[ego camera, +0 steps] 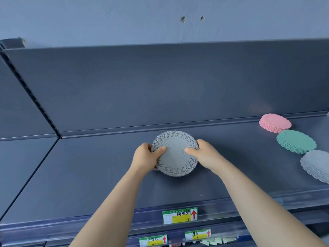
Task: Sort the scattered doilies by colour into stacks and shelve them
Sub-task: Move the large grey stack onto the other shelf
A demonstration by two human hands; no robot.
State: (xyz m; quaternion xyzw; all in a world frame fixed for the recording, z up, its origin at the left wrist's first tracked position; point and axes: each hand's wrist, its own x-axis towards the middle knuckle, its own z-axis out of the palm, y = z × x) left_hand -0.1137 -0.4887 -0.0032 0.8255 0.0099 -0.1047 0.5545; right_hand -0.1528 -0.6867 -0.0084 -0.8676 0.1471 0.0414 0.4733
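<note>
Three finished stacks sit in a diagonal row at the right end of the shelf (89, 175): pale grey doilies (318, 164) nearest, green doilies (296, 141) in the middle, pink doilies (275, 123) at the back. Each colour is kept to itself, with edges nearly touching, probably to save room. Well apart from them, near the shelf's middle, a darker grey lace doily stack (175, 157) is held between both hands. The left hand (146, 156) and right hand (204, 155) each clamp one side of it, a thumb (160, 150) pressed on top and fingers curled under the rim. That grip likely keeps the thin layers squared while they are set down as a fourth colour. Whether the stack already rests on the shelf or hangs just above it, I cannot tell. Behind all this is a blue-grey wall (124, 18) with two chipped spots, then the dark back panel (160, 86) and the smooth dark shelf board. A green and yellow price label (179, 215) with a red arrow is clipped to the front lip.
</note>
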